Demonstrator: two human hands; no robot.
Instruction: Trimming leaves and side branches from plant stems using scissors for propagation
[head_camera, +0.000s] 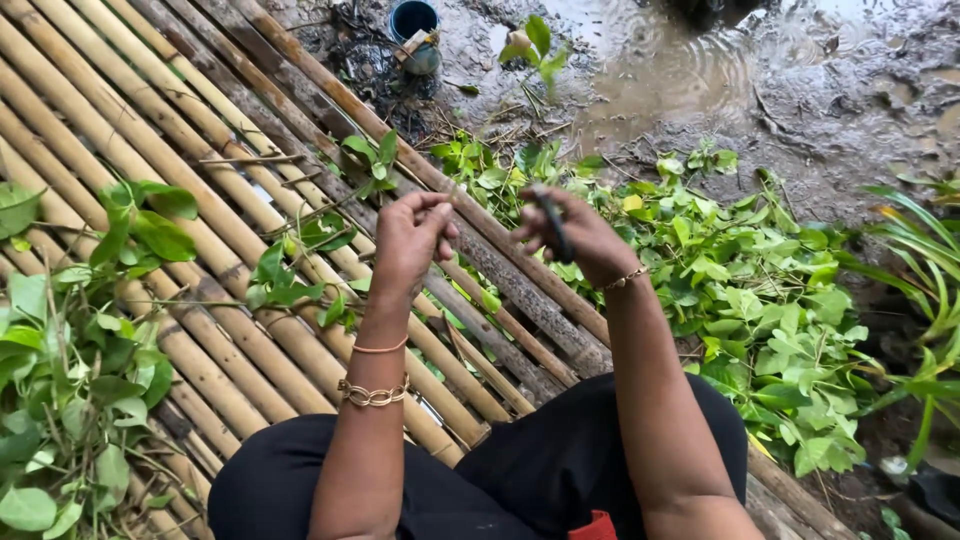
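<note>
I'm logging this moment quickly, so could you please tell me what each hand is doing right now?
Left hand: fingers pinched shut; what they grip cannot be told.
Right hand: closed on a dark thin tool.

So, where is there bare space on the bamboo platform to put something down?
The bamboo platform is bare at its upper left, above the leafy stems at the left edge. A narrower bare strip lies below the left hand, beside the knee. It is crowded right of the right hand, where the leaf pile covers the ground.

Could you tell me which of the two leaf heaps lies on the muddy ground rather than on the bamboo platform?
The heap right of the right hand: that leaf pile lies on mud; the other heap rests on the bamboo platform.
</note>
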